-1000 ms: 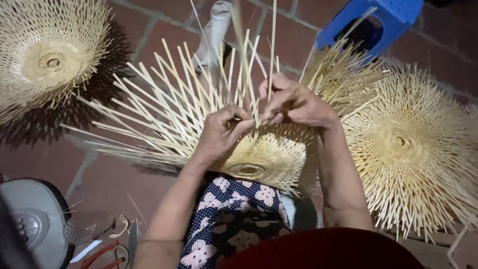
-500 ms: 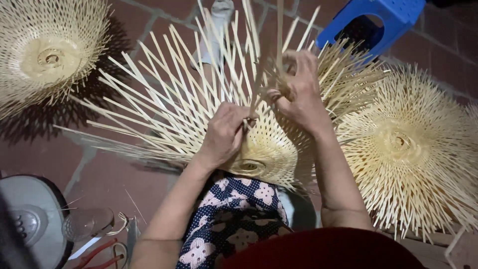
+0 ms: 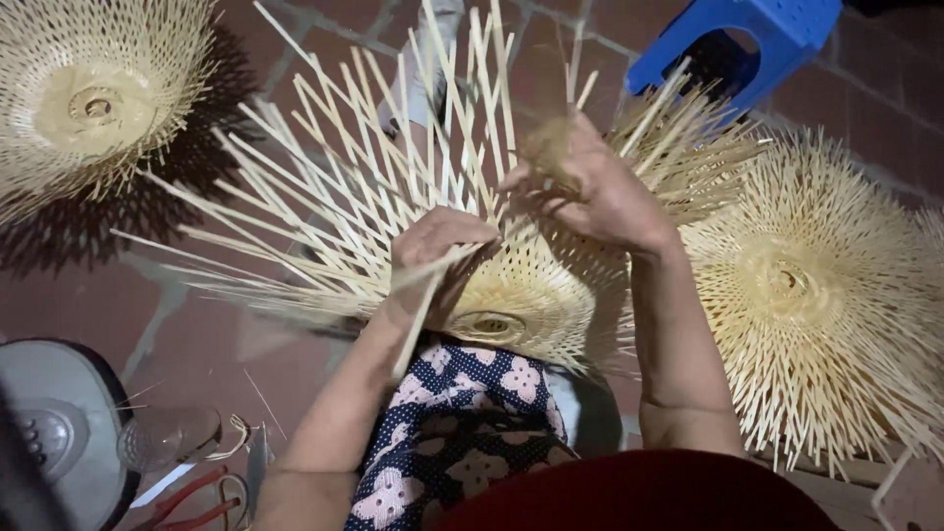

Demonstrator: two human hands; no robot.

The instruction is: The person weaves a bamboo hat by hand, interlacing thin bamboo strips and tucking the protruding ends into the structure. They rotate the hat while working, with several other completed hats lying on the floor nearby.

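Red-brown tiled floor [image 3: 177,324] under everything. Half-woven bamboo basket [image 3: 511,285] sits on the person's lap, over the dotted blue cloth [image 3: 462,423], directly under both hands, its loose bamboo strips [image 3: 324,187] fanning out up and to the left of the left hand. Finished woven piece [image 3: 816,295] lies just right of the right forearm; a second one [image 3: 98,98] is well apart, up-left of the left hand. Blue plastic stool [image 3: 747,39] above the right hand. Round grey appliance [image 3: 49,423], likely a fan, down-left of the left arm, with red-handled pliers [image 3: 187,497] beside it.

Left hand [image 3: 438,251] is closed down on the weave edge, pinning a strip that pokes out below the fist. Right hand [image 3: 590,187] is raised, fingers pinched on upright strips; blurred, so the exact strip count cannot be told.

Risks, as judged: thin strips look brittle, so a sharp bend by the right hand could snap or split one. If the left hand's pin slackens, the weave row could spring loose. Stiff pointed ends close to the hands could jab or leave splinters.
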